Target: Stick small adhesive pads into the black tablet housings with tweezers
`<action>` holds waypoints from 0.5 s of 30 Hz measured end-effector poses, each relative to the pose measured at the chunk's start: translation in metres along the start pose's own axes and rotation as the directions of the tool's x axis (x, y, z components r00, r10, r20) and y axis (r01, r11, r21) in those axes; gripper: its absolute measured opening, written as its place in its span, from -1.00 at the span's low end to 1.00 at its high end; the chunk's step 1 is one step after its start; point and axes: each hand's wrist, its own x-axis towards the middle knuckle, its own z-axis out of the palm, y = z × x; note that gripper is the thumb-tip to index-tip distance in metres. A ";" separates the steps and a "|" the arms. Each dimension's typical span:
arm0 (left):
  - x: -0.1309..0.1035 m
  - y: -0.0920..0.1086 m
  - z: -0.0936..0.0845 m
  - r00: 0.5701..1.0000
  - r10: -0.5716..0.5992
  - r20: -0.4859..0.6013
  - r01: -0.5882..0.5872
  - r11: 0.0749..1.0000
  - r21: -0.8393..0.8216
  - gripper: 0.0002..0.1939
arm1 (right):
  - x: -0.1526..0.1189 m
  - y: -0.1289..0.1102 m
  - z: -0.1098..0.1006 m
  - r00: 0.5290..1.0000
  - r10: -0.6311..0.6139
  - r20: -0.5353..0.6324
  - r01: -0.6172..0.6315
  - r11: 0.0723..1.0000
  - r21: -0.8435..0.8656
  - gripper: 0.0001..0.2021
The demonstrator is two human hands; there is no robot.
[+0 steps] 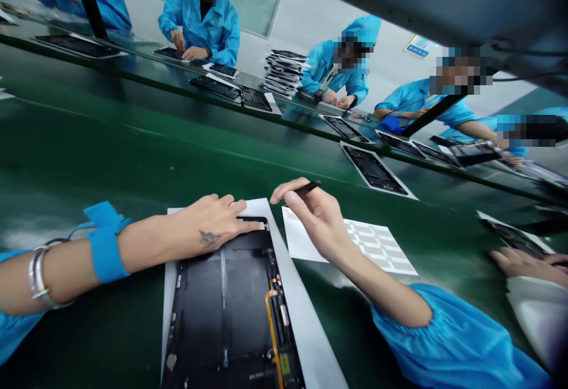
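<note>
An open tablet housing (248, 300), black inside with an orange flex cable (271, 324) along its right side, lies on a white sheet (306, 324) in front of me. My left hand (213, 220) rests across its far end. The outstretched index finger touches a small pale piece (261, 225) near the far right corner, while the other fingers reach over the far edge. Right of the housing, my right hand (315, 217) is raised, with a slim black pen-like tool (307, 188) between thumb and fingers. Its lower end is hidden by the hand.
A white sheet of pale rectangular stickers (377, 247) lies beneath my right forearm. Further tablet housings (375, 167) lie along the green bench (110, 158). Several co-workers sit opposite, near a tall stack of housings (284, 74). A neighbour's hand (519, 261) is at the right.
</note>
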 end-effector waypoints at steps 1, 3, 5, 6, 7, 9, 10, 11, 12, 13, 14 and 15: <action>0.001 0.002 0.002 1.000 0.005 -0.023 -0.004 1.000 0.017 -0.46 | 0.005 -0.002 0.001 0.998 -0.031 0.057 0.033 0.999 -0.040 -0.78; 0.001 0.006 0.006 0.998 -0.003 -0.058 0.006 0.999 0.052 -0.45 | 0.014 0.000 0.004 0.979 -0.094 0.180 0.123 0.979 -0.163 -0.82; -0.002 0.011 0.008 0.995 -0.046 -0.092 0.054 0.995 0.084 -0.46 | 0.021 0.006 0.009 0.944 -0.108 0.313 0.201 0.938 -0.283 -0.87; -0.005 0.012 0.008 0.989 -0.069 -0.128 0.079 0.994 0.081 -0.49 | 0.023 0.010 0.012 0.924 -0.084 0.373 0.217 0.919 -0.330 -0.89; -0.008 0.013 0.007 0.981 -0.088 -0.171 0.098 0.994 0.055 -0.54 | 0.025 0.013 0.014 0.902 -0.049 0.428 0.223 0.903 -0.367 -0.91; -0.015 0.012 0.006 0.962 -0.119 -0.247 0.110 0.993 -0.047 -0.63 | 0.027 0.017 0.019 0.855 0.016 0.518 0.234 0.880 -0.414 -0.92; -0.018 0.012 0.006 0.952 -0.130 -0.276 0.106 0.989 -0.103 -0.65 | 0.027 0.018 0.021 0.834 0.035 0.551 0.245 0.871 -0.426 -0.92; -0.021 0.011 0.006 0.947 -0.137 -0.291 0.097 0.984 -0.148 -0.66 | 0.028 0.019 0.023 0.813 0.044 0.581 0.260 0.864 -0.430 -0.91; -0.022 0.011 0.006 0.943 -0.144 -0.299 0.094 0.980 -0.176 -0.67 | 0.028 0.018 0.024 0.794 0.050 0.606 0.276 0.858 -0.433 -0.89; -0.023 0.010 0.007 0.941 -0.151 -0.302 0.096 0.977 -0.189 -0.68 | 0.028 0.017 0.025 0.778 0.053 0.626 0.291 0.853 -0.434 -0.89; -0.024 0.010 0.008 0.940 -0.157 -0.302 0.100 0.976 -0.195 -0.68 | 0.028 0.016 0.026 0.764 0.058 0.643 0.304 0.846 -0.438 -0.88; -0.024 0.010 0.009 0.940 -0.161 -0.302 0.104 0.975 -0.198 -0.68 | 0.029 0.015 0.028 0.750 0.065 0.658 0.318 0.837 -0.445 -0.89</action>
